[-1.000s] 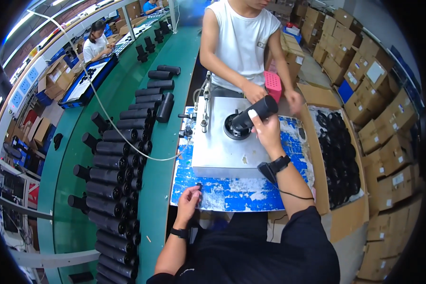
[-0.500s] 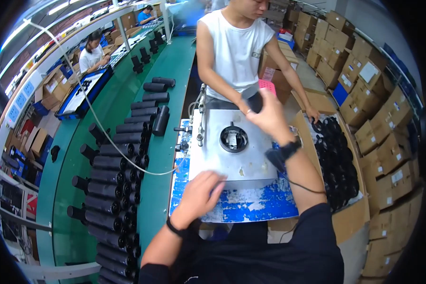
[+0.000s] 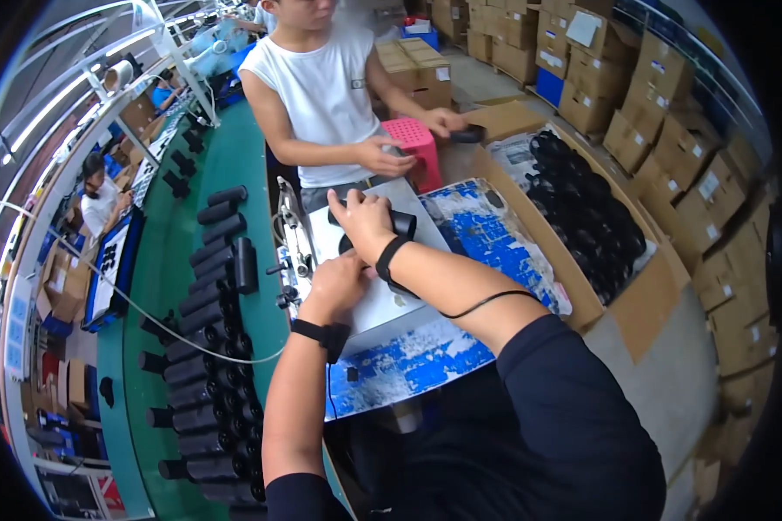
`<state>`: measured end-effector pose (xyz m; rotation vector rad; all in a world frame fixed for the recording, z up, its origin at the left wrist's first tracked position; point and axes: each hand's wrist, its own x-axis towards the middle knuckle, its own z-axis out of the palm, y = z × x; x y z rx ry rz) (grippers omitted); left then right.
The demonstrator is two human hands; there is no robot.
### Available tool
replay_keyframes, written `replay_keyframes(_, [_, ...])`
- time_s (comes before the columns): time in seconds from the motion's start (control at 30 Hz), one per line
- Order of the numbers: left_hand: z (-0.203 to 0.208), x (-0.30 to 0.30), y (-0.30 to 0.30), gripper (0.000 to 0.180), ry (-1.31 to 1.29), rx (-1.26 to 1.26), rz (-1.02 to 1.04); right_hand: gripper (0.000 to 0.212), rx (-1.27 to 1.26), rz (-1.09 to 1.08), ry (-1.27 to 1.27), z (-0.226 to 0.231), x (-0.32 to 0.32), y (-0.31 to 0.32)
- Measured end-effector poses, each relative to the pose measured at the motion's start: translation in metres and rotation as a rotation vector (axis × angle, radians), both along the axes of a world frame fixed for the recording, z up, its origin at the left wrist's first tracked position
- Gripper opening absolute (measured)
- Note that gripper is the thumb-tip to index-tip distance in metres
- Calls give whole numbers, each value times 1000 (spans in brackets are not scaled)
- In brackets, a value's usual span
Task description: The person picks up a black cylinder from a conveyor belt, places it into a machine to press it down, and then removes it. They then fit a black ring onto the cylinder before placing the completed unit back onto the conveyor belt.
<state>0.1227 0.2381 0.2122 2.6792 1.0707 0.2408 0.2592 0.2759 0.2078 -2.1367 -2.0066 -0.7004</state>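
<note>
My right hand (image 3: pixel 369 224) is wrapped over a black cylinder (image 3: pixel 401 224), which lies sideways above a silver metal box (image 3: pixel 382 317). Close below it, my left hand (image 3: pixel 337 282) rests at the box top with its fingers bent together. The black round fitting in the box top is mostly covered by my hands, so what the left fingers hold cannot be made out. Across the box, a co-worker in a white sleeveless top (image 3: pixel 317 95) holds a black ring (image 3: pixel 469 134) in one hand; the other hand is near the box's far edge.
Rows of black cylinders (image 3: pixel 204 373) lie on the green bench (image 3: pixel 135 382) at left. Metal valves (image 3: pixel 295 239) flank the box, on a worn blue-and-white board (image 3: pixel 426 365). An open carton (image 3: pixel 543 247) of black rings stands right, beyond it stacked cartons (image 3: pixel 652 95). A pink stool (image 3: pixel 421 152) stands behind.
My right hand has come down and inward over the box with the black cylinder. My left hand has moved onto the box top. The co-worker has lifted a ring from the carton. The view has shifted.
</note>
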Motion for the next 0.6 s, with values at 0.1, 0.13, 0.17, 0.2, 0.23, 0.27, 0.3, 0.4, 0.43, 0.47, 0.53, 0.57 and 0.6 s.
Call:
replay_keyframes(0.1, [-1, 13, -3, 20, -81, 107, -40, 58, -49, 6, 77, 2, 21, 5])
replay_keyframes(0.13, [-5, 11, -5, 20, -87, 97, -39, 58, -59, 6, 72, 1, 20, 5])
replay_keyframes(0.17, [-7, 11, -8, 22, -81, 116, -1, 58, -60, 9, 82, 1, 19, 5])
replay_keyframes(0.2, [-7, 10, -12, 23, -74, 138, 41, 59, -57, 16, 92, 4, 17, 5])
replay_keyframes(0.23, [-5, 8, -13, 25, -68, 171, 93, 60, -44, 33, 101, 10, 12, 6])
replay_keyframes(0.27, [-6, 8, -11, 25, -78, 194, 114, 60, -22, 55, 89, 10, 11, 10])
replay_keyframes(0.3, [-8, 8, -10, 26, -46, 172, 83, 59, -35, 28, 79, 9, 11, 8])
replay_keyframes(0.4, [-8, 21, -16, 30, -59, 120, 46, 88, -92, -64, 266, -3, 52, 8])
replay_keyframes(0.43, [-11, 0, -21, 33, -64, 67, 66, 89, -158, 14, 369, 9, 46, 5])
replay_keyframes(0.47, [-11, -19, -31, 33, -56, 73, 112, 91, -230, 78, 465, 27, 43, -3])
replay_keyframes(0.53, [3, -28, -65, 38, -482, 37, 26, 86, 14, 239, 671, 54, 55, -14])
replay_keyframes(0.57, [11, -33, -84, 38, -483, 36, 38, 81, 262, 364, 883, 58, 58, -17])
replay_keyframes(0.6, [20, -37, -105, 40, -571, -28, -7, 81, 253, 366, 884, 51, 60, -18])
